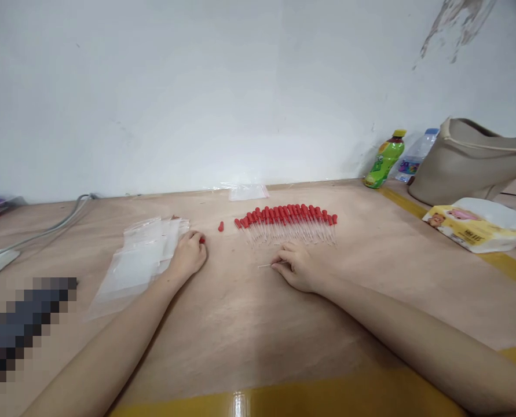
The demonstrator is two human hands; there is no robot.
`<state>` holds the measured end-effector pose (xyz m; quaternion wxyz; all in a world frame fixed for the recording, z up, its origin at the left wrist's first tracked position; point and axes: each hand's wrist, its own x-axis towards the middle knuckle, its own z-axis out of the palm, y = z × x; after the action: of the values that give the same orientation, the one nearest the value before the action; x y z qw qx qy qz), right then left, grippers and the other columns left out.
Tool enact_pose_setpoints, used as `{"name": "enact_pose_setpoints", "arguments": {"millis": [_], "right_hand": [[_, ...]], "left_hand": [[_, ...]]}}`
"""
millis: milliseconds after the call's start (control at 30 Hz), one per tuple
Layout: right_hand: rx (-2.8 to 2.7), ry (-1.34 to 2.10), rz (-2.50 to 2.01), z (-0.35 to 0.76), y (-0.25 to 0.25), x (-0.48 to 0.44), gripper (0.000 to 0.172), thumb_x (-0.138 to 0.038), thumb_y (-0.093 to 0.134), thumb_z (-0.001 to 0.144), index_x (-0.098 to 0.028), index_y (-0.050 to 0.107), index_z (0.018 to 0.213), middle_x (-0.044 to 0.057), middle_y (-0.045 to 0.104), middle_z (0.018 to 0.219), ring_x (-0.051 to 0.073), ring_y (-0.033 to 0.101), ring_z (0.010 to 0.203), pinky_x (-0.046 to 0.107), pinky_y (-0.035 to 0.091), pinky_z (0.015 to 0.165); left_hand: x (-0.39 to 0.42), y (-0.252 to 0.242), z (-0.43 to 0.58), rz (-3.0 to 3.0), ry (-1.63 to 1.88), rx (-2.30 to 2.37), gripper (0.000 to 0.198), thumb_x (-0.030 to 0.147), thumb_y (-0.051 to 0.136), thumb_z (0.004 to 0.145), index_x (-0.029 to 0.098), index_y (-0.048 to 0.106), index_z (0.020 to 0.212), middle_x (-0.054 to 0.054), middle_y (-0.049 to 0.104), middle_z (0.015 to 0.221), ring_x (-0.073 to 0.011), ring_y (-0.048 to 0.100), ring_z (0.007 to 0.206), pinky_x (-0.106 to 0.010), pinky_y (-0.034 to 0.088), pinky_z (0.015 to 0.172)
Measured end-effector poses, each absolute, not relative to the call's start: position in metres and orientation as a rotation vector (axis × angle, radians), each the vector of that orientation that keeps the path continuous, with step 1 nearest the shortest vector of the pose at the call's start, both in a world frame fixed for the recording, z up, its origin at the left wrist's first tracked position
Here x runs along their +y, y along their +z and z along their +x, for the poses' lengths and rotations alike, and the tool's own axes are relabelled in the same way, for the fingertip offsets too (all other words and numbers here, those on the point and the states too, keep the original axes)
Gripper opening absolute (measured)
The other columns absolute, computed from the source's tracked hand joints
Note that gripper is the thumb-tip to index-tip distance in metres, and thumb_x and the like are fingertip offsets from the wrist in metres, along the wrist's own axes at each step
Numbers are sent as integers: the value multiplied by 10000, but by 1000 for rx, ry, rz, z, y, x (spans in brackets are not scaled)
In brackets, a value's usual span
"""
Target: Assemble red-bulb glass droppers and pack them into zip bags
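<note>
My left hand [190,252] is closed with a red rubber bulb [202,239] showing at its fingertips, beside the clear plastic bags. A thin glass tube [263,266] sticks out to the left from the pinched fingers of my right hand [299,267], low over the table. Just beyond the right hand, a row of droppers [290,217] lies side by side, red bulbs toward the wall and glass tubes toward me. Between the left hand and that row lies one loose red bulb [221,226].
Clear zip bags [131,263] overlap at left; another bag [248,192] lies by the wall. A green bottle [385,160], a clear bottle [416,155], a beige bag [461,156] and a tissue pack [466,229] stand or lie at right. A grey cable [62,223] runs at far left.
</note>
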<state>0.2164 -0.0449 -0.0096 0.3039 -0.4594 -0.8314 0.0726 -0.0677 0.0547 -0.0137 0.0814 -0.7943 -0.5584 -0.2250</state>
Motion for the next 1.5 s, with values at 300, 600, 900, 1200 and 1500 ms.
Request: {"name": "enact_pose_setpoints", "arguments": {"millis": [300, 600, 900, 1200, 1500], "right_hand": [[-2022, 219, -1374, 215, -7, -46, 122, -182, 417, 844, -181, 537, 865, 22, 612, 780, 144, 543, 740, 288, 358, 723], [-2032, 222, -1275, 210, -10, -48, 136, -239, 410, 868, -184, 535, 878, 2, 615, 740, 117, 541, 674, 297, 333, 766], [-2027, 393, -1256, 203, -7, -49, 147, -244, 432, 850, -200, 561, 904, 5, 619, 777, 110, 546, 672, 231, 403, 626], [-2084, 549, -1147, 214, -8, -39, 131, -184, 465, 820, -198, 595, 808, -9, 631, 779, 107, 559, 723, 219, 420, 659], [-2256, 98, -1305, 209, -2, -53, 225, -217, 405, 857, -217, 625, 903, 24, 651, 858, 144, 573, 766, 248, 376, 643]], "left_hand": [[2, -2, -20, -2792, -1080, -1480, 204, 265, 379, 861, 182, 537, 960, -66, 591, 944, -194, 558, 874, -329, 460, 773], [-19, -16, 6, -3184, -1406, -1575, 198, 318, 428, 857, 170, 519, 951, -49, 604, 866, -147, 585, 766, -291, 479, 709], [-16, -17, 6, -3137, -1525, -1664, 247, 374, 503, 807, 156, 566, 904, -27, 598, 716, -131, 555, 625, -249, 457, 596], [-22, -13, 4, -3214, -1352, -1617, 252, 373, 486, 816, 170, 625, 871, 8, 579, 609, -98, 507, 503, -205, 417, 496], [-25, -6, 4, -3177, -1144, -1535, 210, 333, 494, 822, 193, 637, 882, -10, 675, 792, -141, 596, 681, -233, 451, 604]]}}
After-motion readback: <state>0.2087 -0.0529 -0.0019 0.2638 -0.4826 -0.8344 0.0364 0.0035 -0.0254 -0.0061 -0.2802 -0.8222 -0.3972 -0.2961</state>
